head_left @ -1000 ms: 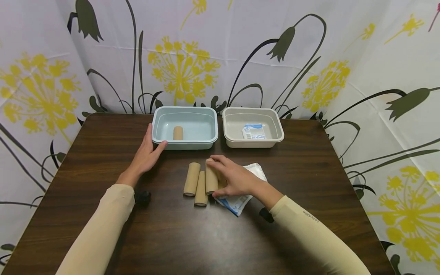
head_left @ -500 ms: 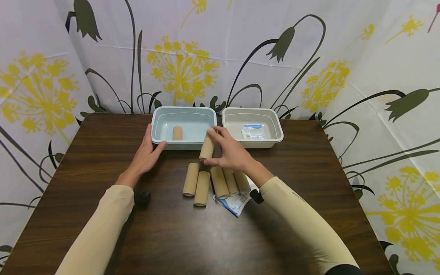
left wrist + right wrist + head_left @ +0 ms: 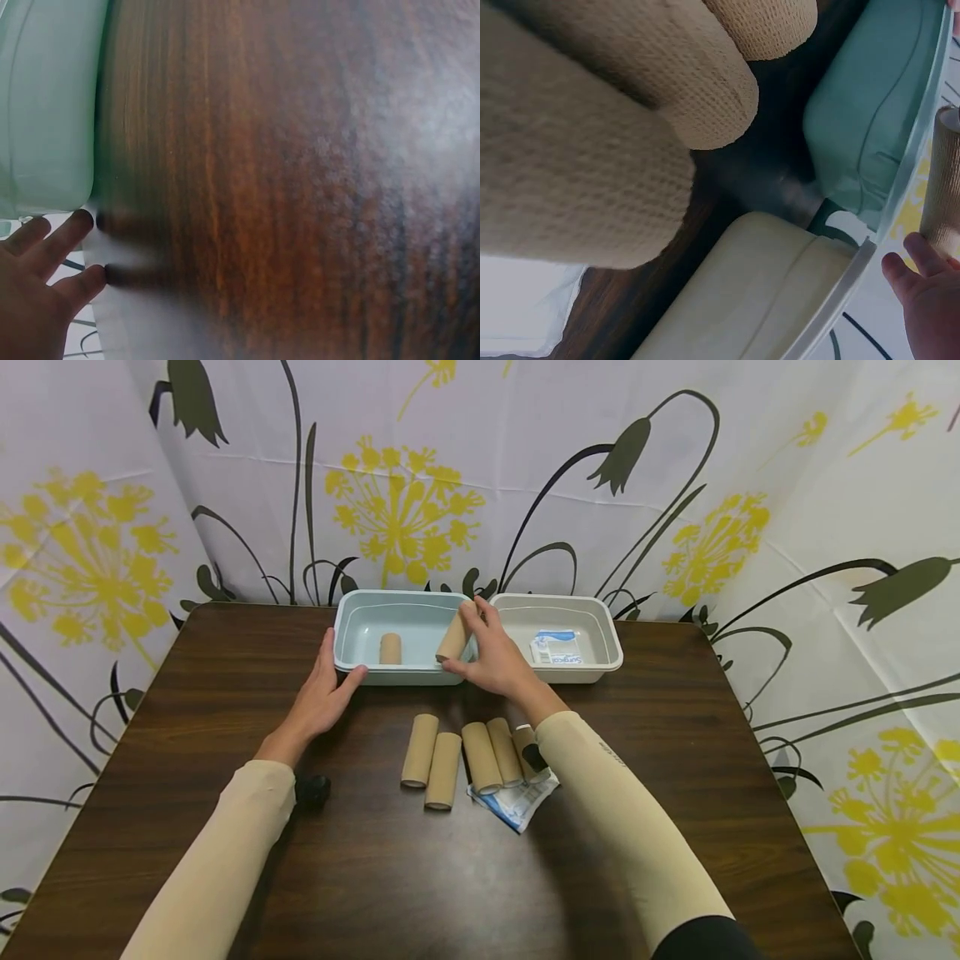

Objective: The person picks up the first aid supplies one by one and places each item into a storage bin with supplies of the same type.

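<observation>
Your right hand (image 3: 497, 658) pinches a cardboard tube (image 3: 453, 638) between thumb and fingers, having carried it from the table (image 3: 360, 868) to over the blue tray's (image 3: 405, 678) 3 o'clock end. Your left hand (image 3: 318, 697), fingers extended and gripping nothing, rests against the tray at 8 o'clock. One tube (image 3: 390, 649) lies inside toward 7 o'clock; five more tubes (image 3: 481, 758) lie outside at 5 o'clock, so transfer appears partial.

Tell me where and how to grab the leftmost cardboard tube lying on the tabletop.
Probably best from above, pinching the leftmost tube across its barrel near the far end. It lies on its side, its left flank open; the neighbouring tube crowds its right but stops short of that far end.
</observation>
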Available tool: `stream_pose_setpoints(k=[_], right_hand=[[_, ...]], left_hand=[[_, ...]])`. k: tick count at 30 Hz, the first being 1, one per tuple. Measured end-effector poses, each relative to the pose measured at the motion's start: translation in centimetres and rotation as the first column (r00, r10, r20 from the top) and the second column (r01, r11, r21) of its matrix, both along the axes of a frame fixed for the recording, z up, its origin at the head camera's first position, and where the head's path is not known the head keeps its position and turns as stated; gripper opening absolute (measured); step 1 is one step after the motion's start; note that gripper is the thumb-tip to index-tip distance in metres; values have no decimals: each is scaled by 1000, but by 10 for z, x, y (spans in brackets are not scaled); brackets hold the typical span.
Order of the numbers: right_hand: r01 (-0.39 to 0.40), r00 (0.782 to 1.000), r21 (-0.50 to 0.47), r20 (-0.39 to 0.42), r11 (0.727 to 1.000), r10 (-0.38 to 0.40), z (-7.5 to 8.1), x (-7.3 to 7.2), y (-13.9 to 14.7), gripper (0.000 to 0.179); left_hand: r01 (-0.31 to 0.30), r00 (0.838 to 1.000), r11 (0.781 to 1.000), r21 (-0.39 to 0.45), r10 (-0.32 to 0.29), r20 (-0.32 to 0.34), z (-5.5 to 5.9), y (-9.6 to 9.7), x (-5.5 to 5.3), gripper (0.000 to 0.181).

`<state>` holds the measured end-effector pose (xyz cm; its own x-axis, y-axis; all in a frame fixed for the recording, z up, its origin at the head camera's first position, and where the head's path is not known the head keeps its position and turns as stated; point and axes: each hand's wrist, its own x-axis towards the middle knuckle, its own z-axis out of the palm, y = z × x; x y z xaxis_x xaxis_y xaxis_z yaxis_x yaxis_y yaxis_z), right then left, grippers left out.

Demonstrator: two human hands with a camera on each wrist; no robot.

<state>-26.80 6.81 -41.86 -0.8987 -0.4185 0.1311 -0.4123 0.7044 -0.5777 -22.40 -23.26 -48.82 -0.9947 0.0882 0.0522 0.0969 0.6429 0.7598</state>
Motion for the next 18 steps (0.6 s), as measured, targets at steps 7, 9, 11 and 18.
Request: stream_pose_setpoints(k=[7, 9, 11, 18], right_hand=[[40, 998, 33, 53, 999, -41, 0, -6, -9, 93], [22, 998, 63, 63, 998, -26, -1, -7, -10, 93], [0, 998, 95, 69, 995, -7, -1, -8, -11, 91], [-77, 996, 158, 47, 984, 70, -6, -4, -9, 72]], left_hand=[[-3, 1000, 1000, 3, 3, 4, 0, -1, -1, 86], [-5, 1000, 1000, 5, 5, 5, 0, -1, -1, 86], [-7, 1000, 1000, 6, 7, 7, 1, -1, 0, 86], [-5, 1000, 1000, 5, 5, 4, 1, 0, 1, 86]])
